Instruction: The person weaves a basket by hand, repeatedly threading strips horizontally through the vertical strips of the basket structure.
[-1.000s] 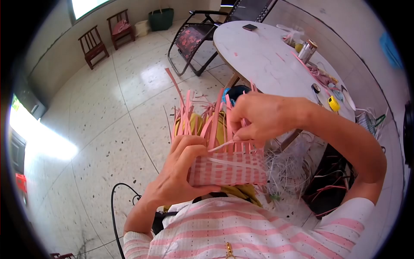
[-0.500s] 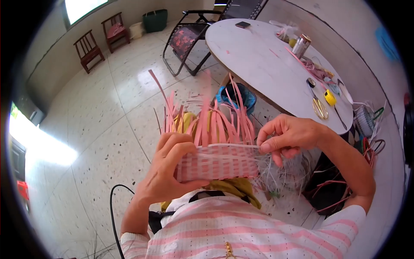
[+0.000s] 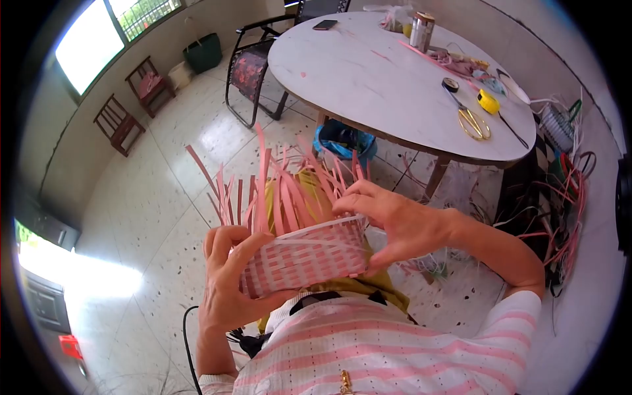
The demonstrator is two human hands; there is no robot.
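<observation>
A half-woven basket (image 3: 306,262) of pink and white flat strips is held in front of my body. Loose pink strips (image 3: 283,191) stick up and fan out from its upper edge. My left hand (image 3: 227,276) grips its left end, thumb underneath and fingers over the top. At the right end my right hand (image 3: 395,224) clasps the corner, fingers on the upper edge and thumb low on the side. A white strip runs along the rim. The basket's far side is hidden.
A white oval table (image 3: 368,72) holds scissors (image 3: 474,124), a yellow tape measure (image 3: 488,102), a can (image 3: 422,31) and a phone (image 3: 325,25). Below it stands a blue-lined bin (image 3: 345,141). Strip bundles (image 3: 566,217) lie at right; a folding chair (image 3: 251,72) stands behind.
My right hand has gone from pinching at the rim's right end to clasping the basket's corner. Basket and both hands sit further left in view, and the camera view has shifted.
</observation>
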